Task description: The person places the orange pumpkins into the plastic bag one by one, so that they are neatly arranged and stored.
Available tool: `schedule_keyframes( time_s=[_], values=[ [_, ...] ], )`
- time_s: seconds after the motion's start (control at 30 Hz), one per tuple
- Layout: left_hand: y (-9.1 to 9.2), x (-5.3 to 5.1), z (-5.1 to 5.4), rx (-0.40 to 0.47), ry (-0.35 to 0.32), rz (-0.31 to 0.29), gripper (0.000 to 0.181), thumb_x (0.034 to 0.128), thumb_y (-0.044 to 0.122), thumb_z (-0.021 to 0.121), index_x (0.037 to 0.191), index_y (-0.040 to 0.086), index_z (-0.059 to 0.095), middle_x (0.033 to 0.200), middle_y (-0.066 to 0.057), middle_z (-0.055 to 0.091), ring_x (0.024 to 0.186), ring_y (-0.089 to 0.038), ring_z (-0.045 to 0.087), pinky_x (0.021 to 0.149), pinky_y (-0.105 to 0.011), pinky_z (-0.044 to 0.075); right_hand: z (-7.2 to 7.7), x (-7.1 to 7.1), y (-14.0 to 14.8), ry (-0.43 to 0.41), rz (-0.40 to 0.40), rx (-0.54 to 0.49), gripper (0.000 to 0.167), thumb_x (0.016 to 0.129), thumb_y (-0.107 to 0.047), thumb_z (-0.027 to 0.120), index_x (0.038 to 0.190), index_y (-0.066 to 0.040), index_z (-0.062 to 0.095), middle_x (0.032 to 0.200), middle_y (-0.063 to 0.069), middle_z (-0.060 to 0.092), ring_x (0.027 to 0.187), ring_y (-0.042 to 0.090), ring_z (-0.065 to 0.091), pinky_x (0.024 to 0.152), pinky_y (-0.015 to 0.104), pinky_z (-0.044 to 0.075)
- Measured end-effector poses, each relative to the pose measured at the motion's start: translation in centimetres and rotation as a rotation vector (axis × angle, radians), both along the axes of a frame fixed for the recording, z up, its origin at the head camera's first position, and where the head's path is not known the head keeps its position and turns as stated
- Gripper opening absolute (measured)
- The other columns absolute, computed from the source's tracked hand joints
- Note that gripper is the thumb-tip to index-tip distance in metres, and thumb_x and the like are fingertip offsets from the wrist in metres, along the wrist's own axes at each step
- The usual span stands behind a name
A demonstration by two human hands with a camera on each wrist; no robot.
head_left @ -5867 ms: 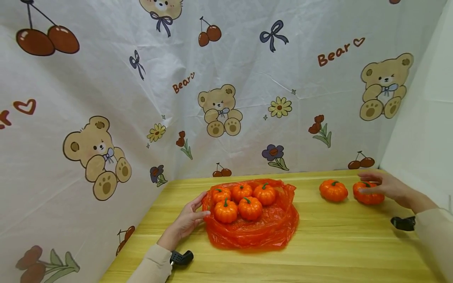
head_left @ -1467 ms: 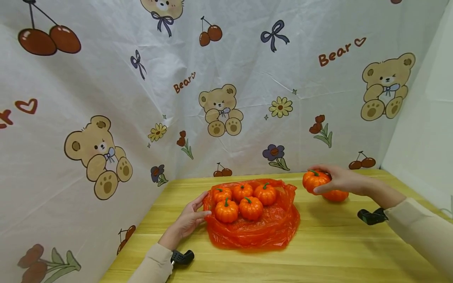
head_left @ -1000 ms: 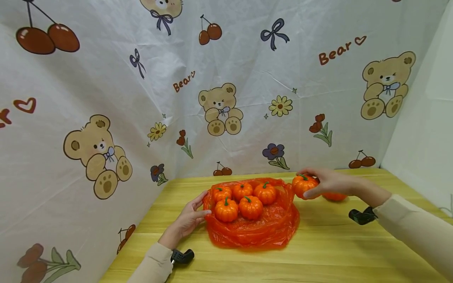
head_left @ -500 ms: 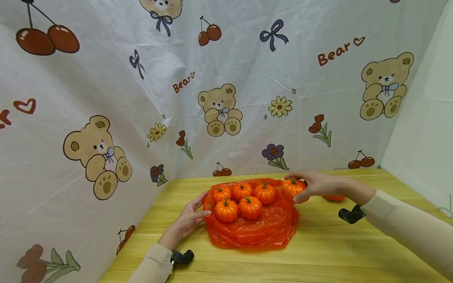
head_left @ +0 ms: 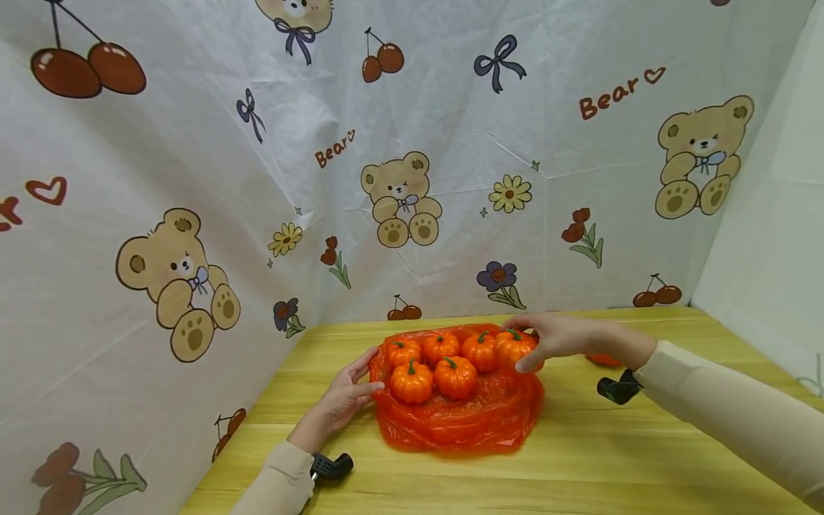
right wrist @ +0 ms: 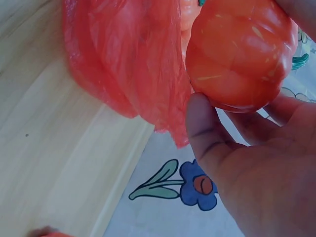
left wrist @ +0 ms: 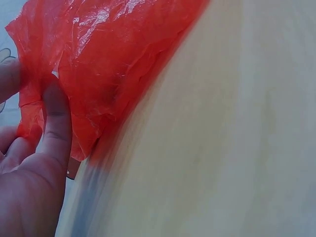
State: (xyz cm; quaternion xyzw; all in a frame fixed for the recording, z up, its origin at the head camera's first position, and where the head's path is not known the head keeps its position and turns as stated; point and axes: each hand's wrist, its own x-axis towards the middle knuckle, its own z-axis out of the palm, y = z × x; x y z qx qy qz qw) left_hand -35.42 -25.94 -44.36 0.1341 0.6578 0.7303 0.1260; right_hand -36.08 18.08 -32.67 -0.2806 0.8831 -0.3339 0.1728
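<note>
A red plastic bag [head_left: 457, 429] stands with its mouth spread wide on the table, several small orange pumpkins [head_left: 412, 383] inside it. My left hand [head_left: 341, 400] pinches the bag's left rim between thumb and fingers; the left wrist view shows the thin film [left wrist: 113, 59] caught there. Over the bag's right side, my right hand [head_left: 566, 335] grips another pumpkin [head_left: 515, 350] with a green stem. Seen from the right wrist, this pumpkin [right wrist: 242, 54] sits between thumb and fingers, beside the bag's edge [right wrist: 163, 84]. Its underside is hidden in the head view.
One more pumpkin [head_left: 604, 360] lies on the wooden table [head_left: 579, 458], mostly hidden behind my right wrist. A white curtain [head_left: 450, 107] printed with bears and flowers hangs behind the table. A black wrist device [head_left: 332, 468] sits at my left sleeve.
My right hand has picked up the far-right pumpkin and carried it left, past the other loose one, to over the bag's right side. The left hand has stayed at the rim.
</note>
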Motion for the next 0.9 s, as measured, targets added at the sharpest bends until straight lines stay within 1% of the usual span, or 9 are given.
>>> schedule_keyframes(
  time_s=[0.07,0.1,0.17,0.3,0.43,0.63,0.9],
  values=[
    [0.0,0.0,0.0,0.002,0.004,-0.008,0.091,0.0936,-0.004,0.068,0.167,0.018,0.018,0.174,-0.014,0.013,0.136,-0.023,0.050,0.091,-0.025,0.060,0.1,-0.1,-0.3,0.005,0.000,0.001,0.072,0.084,-0.032,0.086,0.143,-0.011,0.052,0.136,0.009,0.059,0.112,0.023,0.060,0.093,0.034,0.058],
    [0.0,-0.1,0.0,0.008,-0.001,-0.007,0.091,0.0933,-0.004,0.068,0.167,0.019,0.018,0.174,-0.011,0.013,0.137,-0.023,0.049,0.091,-0.024,0.060,0.1,-0.2,-0.5,0.001,-0.010,0.000,0.072,0.083,-0.032,0.086,0.143,-0.011,0.052,0.135,0.008,0.059,0.112,0.023,0.060,0.093,0.034,0.058],
    [0.0,-0.1,0.0,0.010,0.004,-0.016,0.092,0.0937,-0.003,0.068,0.167,0.019,0.018,0.174,-0.011,0.012,0.138,-0.024,0.048,0.091,-0.024,0.060,0.2,-0.3,-0.8,0.008,-0.019,0.002,0.073,0.083,-0.033,0.086,0.144,-0.011,0.052,0.136,0.009,0.058,0.112,0.023,0.061,0.094,0.037,0.058],
    [0.0,-0.1,0.0,0.006,0.008,-0.023,0.093,0.0937,0.000,0.071,0.167,0.017,0.016,0.174,-0.013,0.011,0.139,-0.025,0.047,0.091,-0.024,0.060,0.3,-0.4,-1.3,0.012,-0.041,0.022,0.076,0.083,-0.037,0.085,0.146,-0.011,0.050,0.138,0.009,0.058,0.118,0.025,0.058,0.102,0.044,0.055],
    [0.0,-0.1,-0.1,0.003,0.009,-0.013,0.092,0.0935,-0.001,0.071,0.167,0.017,0.017,0.174,-0.015,0.012,0.136,-0.023,0.049,0.090,-0.024,0.060,0.1,-0.6,-1.9,0.004,-0.034,0.038,0.077,0.083,-0.039,0.085,0.146,-0.013,0.050,0.139,0.007,0.058,0.123,0.026,0.056,0.107,0.050,0.051],
    [0.2,-0.1,-0.1,0.002,-0.005,0.007,0.090,0.0936,-0.005,0.067,0.166,0.019,0.021,0.173,-0.014,0.015,0.132,-0.021,0.052,0.090,-0.025,0.060,-0.2,-0.8,-2.9,0.001,-0.026,0.048,0.078,0.081,-0.037,0.085,0.147,-0.015,0.050,0.138,0.005,0.057,0.124,0.025,0.054,0.109,0.050,0.050],
    [0.1,-0.1,-0.1,-0.001,-0.003,-0.006,0.090,0.0940,-0.004,0.068,0.167,0.019,0.019,0.173,-0.014,0.013,0.133,-0.022,0.051,0.090,-0.025,0.060,-0.6,-1.6,-3.5,-0.019,-0.009,0.016,0.076,0.081,-0.032,0.087,0.145,-0.011,0.051,0.135,0.006,0.058,0.122,0.025,0.055,0.107,0.047,0.052]
  ],
)
